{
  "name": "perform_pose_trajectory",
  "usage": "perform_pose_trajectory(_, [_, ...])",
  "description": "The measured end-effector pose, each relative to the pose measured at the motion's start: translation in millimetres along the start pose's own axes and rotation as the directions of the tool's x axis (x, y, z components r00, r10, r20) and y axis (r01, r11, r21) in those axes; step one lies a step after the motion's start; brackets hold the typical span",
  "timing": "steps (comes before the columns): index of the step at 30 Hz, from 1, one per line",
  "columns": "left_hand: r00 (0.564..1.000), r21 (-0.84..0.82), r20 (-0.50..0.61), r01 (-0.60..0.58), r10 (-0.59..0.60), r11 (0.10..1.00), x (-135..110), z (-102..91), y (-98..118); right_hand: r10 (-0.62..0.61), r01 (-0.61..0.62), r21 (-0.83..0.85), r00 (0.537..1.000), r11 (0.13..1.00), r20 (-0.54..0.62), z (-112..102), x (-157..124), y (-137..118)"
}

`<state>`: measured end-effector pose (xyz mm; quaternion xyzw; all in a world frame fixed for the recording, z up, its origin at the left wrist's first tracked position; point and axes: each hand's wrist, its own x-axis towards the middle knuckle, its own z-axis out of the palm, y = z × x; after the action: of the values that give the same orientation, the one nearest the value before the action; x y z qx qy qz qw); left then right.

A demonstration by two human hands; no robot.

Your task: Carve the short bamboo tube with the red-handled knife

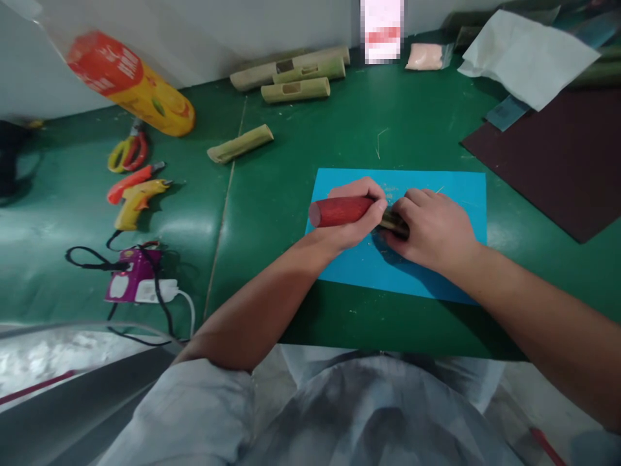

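Note:
My left hand (356, 217) is closed around the thick red handle (339, 212) of a hand tool, whose working end is hidden. Beside it, my right hand (431, 223) grips a short dark piece of bamboo (395, 223), mostly covered by the fingers. The two hands nearly meet over a blue sheet (412, 278). Small pale shavings (388, 191) are scattered on the sheet just beyond the hands.
Cut bamboo tubes (295, 90) lie at the back, with another bamboo piece (241, 144) nearer. At left are an orange drink bottle (160, 107), scissors (129, 152), a yellow glue gun (140, 200) and a corded purple power strip (129, 275). A dark sheet (557, 162) lies right.

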<state>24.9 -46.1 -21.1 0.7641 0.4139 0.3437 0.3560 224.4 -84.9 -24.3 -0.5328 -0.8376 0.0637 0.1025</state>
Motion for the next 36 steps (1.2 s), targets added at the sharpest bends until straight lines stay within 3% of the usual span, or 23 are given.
perform_pose_trajectory(4, [1.0,0.026,-0.003,0.007,-0.007,1.0,0.6,0.1,-2.7,-0.018,0.018,0.024,1.0,1.0,-0.002,3.3,0.3,3.5])
perform_pose_trajectory(15, [1.0,-0.115,-0.022,-0.021,0.018,0.993,-1.7,1.3,-16.5,0.0,0.002,0.09,1.0,0.996,-0.016,4.9,2.9,9.8])
perform_pose_trajectory(29, [0.998,0.067,0.054,-0.041,0.038,0.997,-1.8,-4.5,-6.7,-0.008,0.019,0.184,0.998,0.983,-0.058,8.5,2.5,13.4])
perform_pose_trajectory(36, [0.998,0.058,0.063,-0.022,0.019,0.998,-2.9,-5.9,-3.7,-0.023,0.037,0.237,0.998,0.971,-0.063,12.5,2.4,16.3])
